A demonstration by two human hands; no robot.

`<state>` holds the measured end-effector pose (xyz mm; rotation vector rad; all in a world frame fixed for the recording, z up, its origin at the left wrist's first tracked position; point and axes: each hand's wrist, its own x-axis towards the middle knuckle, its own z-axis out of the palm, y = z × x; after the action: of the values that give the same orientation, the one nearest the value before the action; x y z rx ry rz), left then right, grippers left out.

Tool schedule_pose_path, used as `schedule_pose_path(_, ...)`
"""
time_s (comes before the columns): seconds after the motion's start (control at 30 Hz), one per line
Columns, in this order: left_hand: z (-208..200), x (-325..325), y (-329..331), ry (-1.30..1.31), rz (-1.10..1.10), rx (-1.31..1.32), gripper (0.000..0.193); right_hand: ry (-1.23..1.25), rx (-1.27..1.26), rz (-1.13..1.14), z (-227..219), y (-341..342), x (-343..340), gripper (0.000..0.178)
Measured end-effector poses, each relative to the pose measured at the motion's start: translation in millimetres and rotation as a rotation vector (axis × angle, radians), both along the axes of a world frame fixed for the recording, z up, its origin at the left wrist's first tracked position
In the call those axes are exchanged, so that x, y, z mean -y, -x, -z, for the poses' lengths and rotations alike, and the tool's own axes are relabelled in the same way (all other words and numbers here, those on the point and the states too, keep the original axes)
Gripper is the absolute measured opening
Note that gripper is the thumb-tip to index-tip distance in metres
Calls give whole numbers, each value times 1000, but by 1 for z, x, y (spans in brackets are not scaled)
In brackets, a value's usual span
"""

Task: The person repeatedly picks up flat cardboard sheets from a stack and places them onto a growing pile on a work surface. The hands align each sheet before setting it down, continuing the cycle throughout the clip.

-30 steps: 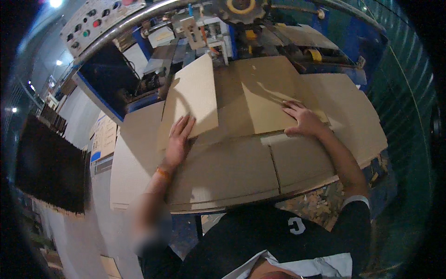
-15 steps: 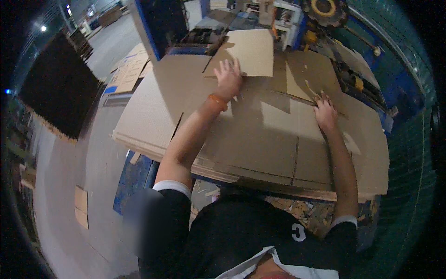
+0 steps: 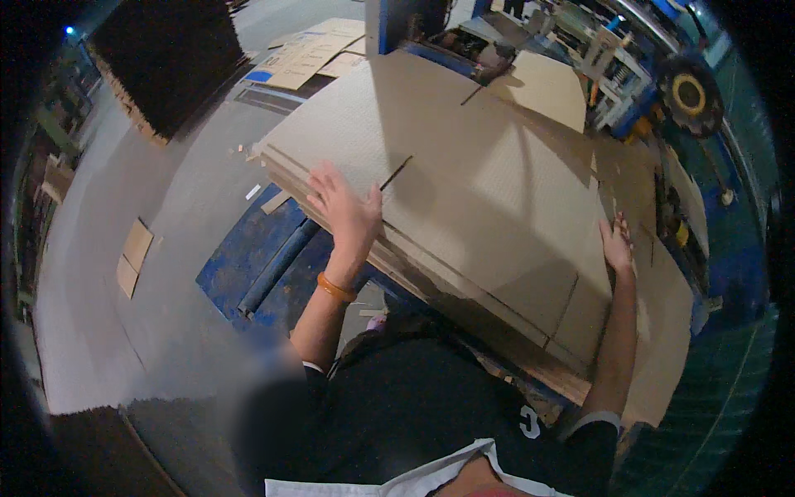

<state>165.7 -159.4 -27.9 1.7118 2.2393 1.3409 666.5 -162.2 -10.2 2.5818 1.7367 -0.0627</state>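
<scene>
A large brown cardboard sheet (image 3: 489, 199) with dark slots and creases lies on top of a stack of cardboard (image 3: 414, 277). Over the stack's near left edge is my left hand (image 3: 346, 211), an orange band at its wrist. Its fingers are spread, holding nothing. At the sheet's right edge, my right hand (image 3: 617, 246) has its fingers curled close against that edge; part of its grip is hidden. A lighter cardboard flap (image 3: 542, 87) rises at the far side of the sheet.
Machinery with a black and yellow wheel (image 3: 691, 95) stands at the far right. A blue metal platform (image 3: 257, 257) is under the stack's left side. Cardboard pieces (image 3: 137, 248) lie on the floor, and a tall dark stack (image 3: 170, 62) stands far left.
My left hand has drawn back from the far flap to the near left edge. My right hand is now beside the sheet's right edge. The view has turned left.
</scene>
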Motion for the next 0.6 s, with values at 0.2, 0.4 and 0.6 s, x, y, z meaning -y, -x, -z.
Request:
schedule_pose_path(0.2, -21, 0, 5, -138, 227, 196, 80, -68, -75, -288, -36, 64, 88, 60)
schedule_pose_path(0.4, -72, -5, 3, -498, 434, 524, 77, -701, -6, 609, -54, 33, 250, 63)
schedule_pose_path(0.6, -102, -41, 16, -641, 409, 673, 75, -1015, 357, 989, 31, -42, 330, 61)
